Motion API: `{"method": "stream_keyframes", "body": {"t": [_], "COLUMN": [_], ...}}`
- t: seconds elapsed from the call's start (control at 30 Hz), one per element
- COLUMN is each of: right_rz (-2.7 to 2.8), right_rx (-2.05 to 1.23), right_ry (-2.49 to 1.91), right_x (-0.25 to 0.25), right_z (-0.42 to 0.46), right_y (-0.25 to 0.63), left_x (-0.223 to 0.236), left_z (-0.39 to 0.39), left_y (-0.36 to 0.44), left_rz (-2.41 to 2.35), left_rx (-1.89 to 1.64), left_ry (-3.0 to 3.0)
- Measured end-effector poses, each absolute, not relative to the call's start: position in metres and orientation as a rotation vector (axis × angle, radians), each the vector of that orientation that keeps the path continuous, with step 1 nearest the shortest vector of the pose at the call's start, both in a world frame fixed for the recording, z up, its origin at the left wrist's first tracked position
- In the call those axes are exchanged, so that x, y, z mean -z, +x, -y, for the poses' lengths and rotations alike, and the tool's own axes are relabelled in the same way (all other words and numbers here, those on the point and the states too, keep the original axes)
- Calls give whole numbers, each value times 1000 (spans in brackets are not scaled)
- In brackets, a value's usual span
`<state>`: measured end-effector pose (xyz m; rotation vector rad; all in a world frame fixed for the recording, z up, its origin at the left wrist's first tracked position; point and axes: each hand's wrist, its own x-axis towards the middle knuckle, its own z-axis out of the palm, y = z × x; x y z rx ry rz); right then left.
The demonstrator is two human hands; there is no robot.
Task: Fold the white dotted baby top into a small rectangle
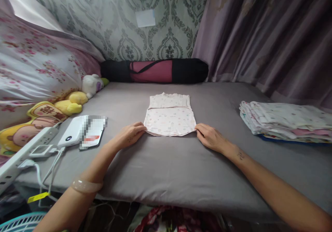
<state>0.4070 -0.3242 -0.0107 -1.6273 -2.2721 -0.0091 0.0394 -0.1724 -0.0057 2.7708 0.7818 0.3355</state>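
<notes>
A small white printed garment (169,118), seemingly a baby top, lies flat and partly folded on the grey bed sheet (171,176). Its far part is layered, with a fold line across it. My left hand (132,133) pinches the near left corner of the hem. At the near right corner, my right hand (209,136) grips the same hem between thumb and fingers. The hem is stretched between both hands, just off or on the sheet; I cannot tell which.
Folded printed cloths (287,119) are stacked at the right. A power strip (31,149), a white power bank (74,131), a phone (93,135) and plush toys (68,105) sit at the left. A black and maroon long bag (153,71) lies along the wall.
</notes>
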Motion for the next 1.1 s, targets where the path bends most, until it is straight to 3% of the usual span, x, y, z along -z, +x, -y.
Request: {"method": "stream_keyframes", "body": {"t": [0.37, 0.77, 1.1], "right_rz": [2122, 1392, 1288], "right_rx": [-290, -221, -38], "right_ry": [-1586, -1822, -2050], "right_x": [5, -2, 7], "right_z": [311, 229, 157], "right_y": [419, 423, 420], "left_x": [-4, -1, 14], "left_z": [165, 106, 49], "left_y": [44, 103, 153], "left_rz": [-841, -1203, -1552], "left_rx": [-474, -1047, -1044], "left_ry": [2415, 1828, 1832]}}
